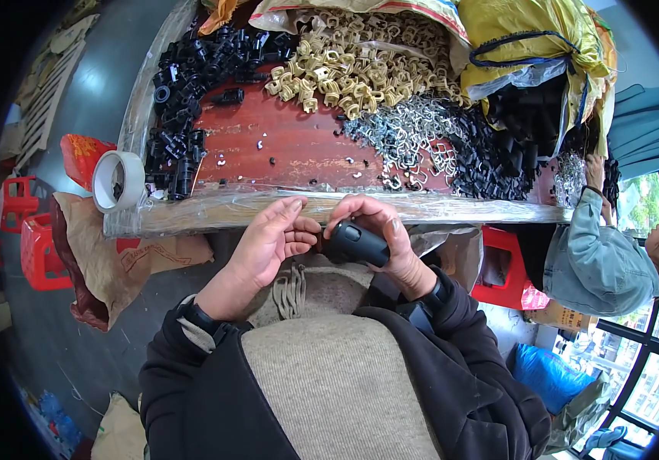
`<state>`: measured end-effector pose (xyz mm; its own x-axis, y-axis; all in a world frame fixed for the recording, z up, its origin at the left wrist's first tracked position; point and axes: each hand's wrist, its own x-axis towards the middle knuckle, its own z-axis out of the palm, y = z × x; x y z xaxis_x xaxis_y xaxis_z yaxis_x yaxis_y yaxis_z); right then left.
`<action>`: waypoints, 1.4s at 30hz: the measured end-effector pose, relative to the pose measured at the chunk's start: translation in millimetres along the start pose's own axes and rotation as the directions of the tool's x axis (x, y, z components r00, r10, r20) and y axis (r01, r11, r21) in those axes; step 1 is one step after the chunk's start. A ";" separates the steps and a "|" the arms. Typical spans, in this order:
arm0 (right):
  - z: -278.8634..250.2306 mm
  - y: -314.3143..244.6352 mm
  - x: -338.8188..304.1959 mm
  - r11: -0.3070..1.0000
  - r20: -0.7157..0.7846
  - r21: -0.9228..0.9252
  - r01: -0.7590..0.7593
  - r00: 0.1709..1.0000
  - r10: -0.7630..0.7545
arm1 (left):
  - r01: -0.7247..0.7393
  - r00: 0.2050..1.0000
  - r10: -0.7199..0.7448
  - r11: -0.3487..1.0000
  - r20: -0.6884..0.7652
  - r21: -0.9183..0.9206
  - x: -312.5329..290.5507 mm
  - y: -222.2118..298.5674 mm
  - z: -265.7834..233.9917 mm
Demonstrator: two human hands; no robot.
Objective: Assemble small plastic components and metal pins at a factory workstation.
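My right hand [397,239] is wrapped round a black, rounded cylindrical plastic part [360,244] with an oval button-like feature on its side. Close to that part's left end is my left hand [266,244], palm turned inward. Its fingers are curled and the thumb lies against the index finger; anything pinched there is too small to make out. Both hands are just in front of the plastic-wrapped table edge [314,208]. Beyond them on the red tabletop [260,142] are a pile of beige plastic clips [345,77] and a heap of bent metal wire clips [414,138].
Black plastic parts [191,92] crowd the table's left side; small black pieces [490,157] lie at right below a yellow sack [521,31]. A tape roll [136,172] stands at the left corner. A co-worker in a denim jacket [594,257] reaches in at right. Red stools [40,253] flank me.
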<state>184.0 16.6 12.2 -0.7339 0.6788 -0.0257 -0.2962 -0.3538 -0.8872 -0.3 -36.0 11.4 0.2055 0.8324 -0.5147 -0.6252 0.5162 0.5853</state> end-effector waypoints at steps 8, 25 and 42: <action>-3.8 -2.3 -12.9 0.996 -0.062 -0.054 0.073 0.995 -0.076 | -0.020 1.000 0.020 0.999 0.008 0.037 2.0 -1.5 0.7; 31.0 -15.0 36.7 0.966 0.208 -0.257 0.025 0.978 0.030 | -0.233 0.965 0.239 0.970 0.112 -0.067 8.7 10.7 35.7; 24.5 -1.5 27.8 0.991 0.188 -0.133 0.021 0.982 0.004 | -0.220 0.971 0.221 0.975 0.087 -0.018 7.5 -4.6 35.6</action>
<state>149.0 20.2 24.1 -0.8369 0.5443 0.0577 -0.2279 -0.2506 -0.9409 30.9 -24.9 27.1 0.1270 0.9403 -0.3157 -0.6686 0.3163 0.6730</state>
